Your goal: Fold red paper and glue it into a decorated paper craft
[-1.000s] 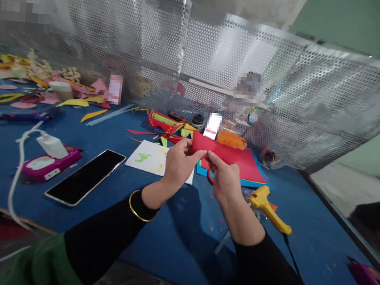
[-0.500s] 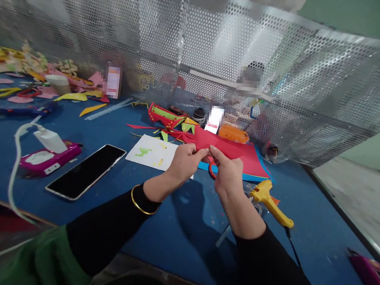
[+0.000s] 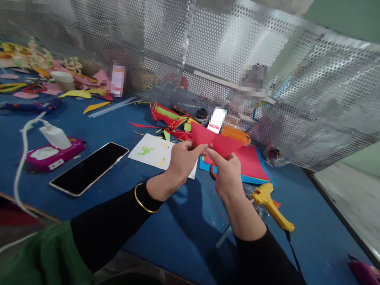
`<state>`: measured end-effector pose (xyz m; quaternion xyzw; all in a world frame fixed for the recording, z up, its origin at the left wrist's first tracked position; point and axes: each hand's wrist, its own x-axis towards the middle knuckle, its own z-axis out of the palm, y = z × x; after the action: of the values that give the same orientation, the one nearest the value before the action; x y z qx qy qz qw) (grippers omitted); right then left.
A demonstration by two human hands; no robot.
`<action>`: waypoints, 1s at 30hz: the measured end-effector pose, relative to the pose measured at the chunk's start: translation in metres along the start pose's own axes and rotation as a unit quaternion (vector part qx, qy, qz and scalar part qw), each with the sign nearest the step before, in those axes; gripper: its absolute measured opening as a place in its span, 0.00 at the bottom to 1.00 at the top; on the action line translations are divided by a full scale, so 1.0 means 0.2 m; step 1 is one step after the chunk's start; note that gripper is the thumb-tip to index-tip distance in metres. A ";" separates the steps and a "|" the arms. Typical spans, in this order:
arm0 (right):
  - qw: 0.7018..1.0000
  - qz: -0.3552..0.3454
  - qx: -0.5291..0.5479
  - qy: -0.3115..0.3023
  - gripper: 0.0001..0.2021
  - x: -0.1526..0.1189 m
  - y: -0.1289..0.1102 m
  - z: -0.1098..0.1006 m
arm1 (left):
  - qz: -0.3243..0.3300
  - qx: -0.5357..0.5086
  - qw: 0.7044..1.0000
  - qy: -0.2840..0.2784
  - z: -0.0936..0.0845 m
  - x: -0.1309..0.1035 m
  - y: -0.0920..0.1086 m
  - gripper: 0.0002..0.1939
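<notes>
The left hand [image 3: 182, 162] and right hand [image 3: 226, 173] pinch a red sheet [image 3: 214, 139] between closed fingertips, holding it above the blue desk [image 3: 179, 249]; a white paper [image 3: 152, 151] lies near the left hand, a yellow glue gun [image 3: 273, 205] near the right wrist.

The tabletop [image 3: 319, 226] right of the glue gun [image 3: 273, 206] lies open; a perforated screen [image 3: 216, 46] seemingly bars the far side.

My left grip [image 3: 183, 162] and right grip [image 3: 226, 170] pinch a red sheet [image 3: 215, 140] between them, fingertips nearly meeting. On the blue bench [image 3: 174, 235], a yellow glue gun [image 3: 273, 206] lies beside my right wrist; a dark-screened phone [image 3: 90, 168] lies left of a white paper [image 3: 149, 151].
</notes>
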<state>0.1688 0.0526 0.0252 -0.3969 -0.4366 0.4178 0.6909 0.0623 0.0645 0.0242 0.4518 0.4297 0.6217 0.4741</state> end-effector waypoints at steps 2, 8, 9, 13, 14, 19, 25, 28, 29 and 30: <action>1.000 -0.018 -0.013 0.013 0.15 0.00 0.01 0.00 | -0.024 -0.021 0.999 0.011 0.01 0.00 0.00 0.08; 0.995 -0.025 -0.059 0.074 0.15 0.02 0.05 -0.04 | -0.070 -0.057 0.996 0.020 0.02 -0.01 0.03 0.05; 0.995 -0.024 -0.060 0.075 0.15 0.02 0.05 -0.05 | -0.078 -0.064 0.995 0.018 0.02 -0.02 0.03 0.05; 0.994 -0.020 -0.070 0.079 0.14 0.00 0.05 -0.04 | -0.126 -0.108 0.986 0.002 0.01 -0.02 0.02 0.09; 0.994 -0.018 -0.072 0.078 0.14 0.00 0.05 -0.03 | -0.139 -0.123 0.983 0.003 0.01 -0.02 0.02 0.10; 0.995 -0.008 -0.073 0.070 0.13 -0.02 0.04 -0.01 | -0.220 -0.210 0.953 0.016 0.01 -0.01 0.01 0.12; 0.994 -0.003 -0.068 0.084 0.13 -0.02 0.05 -0.01 | -0.266 -0.251 0.930 0.029 0.01 -0.01 0.00 0.13; 0.994 -0.005 -0.063 0.086 0.13 -0.03 0.06 -0.01 | -0.276 -0.257 0.926 0.034 0.01 -0.01 -0.01 0.13; 0.995 -0.005 -0.061 0.085 0.13 -0.03 0.06 0.00 | -0.271 -0.261 0.926 0.032 0.01 0.00 -0.01 0.13; 0.995 -0.005 -0.060 0.082 0.13 -0.03 0.07 0.00 | -0.267 -0.269 0.925 0.030 0.01 0.00 -0.02 0.13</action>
<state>0.1652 0.0518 0.0115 -0.4680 -0.4045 0.3536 0.7016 0.0657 0.0646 0.0211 0.1570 0.3647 0.5776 0.7133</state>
